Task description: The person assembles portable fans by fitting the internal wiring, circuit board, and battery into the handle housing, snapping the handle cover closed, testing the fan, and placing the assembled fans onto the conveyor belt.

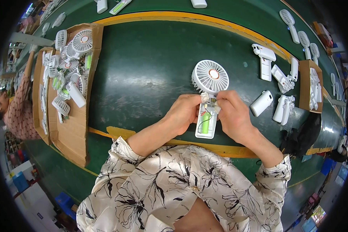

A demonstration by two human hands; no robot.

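Observation:
A white handheld fan lies in front of me, its round grille pointing away and its handle toward me. The handle is uncovered: a green battery cell with red and black wires shows inside, and a small circuit board sits near the neck. My left hand is closed on the handle's left side by the neck. My right hand pinches at the neck's right side, its fingertips on the handle's edge. Whitish wraps cover some fingertips. Whether a small part is between the right fingers is hidden.
At left, a cardboard tray holds several fans and parts. Several white handle shells lie on the green table at right, beside a small cardboard box. A black item lies near the right edge. Another person is at far left.

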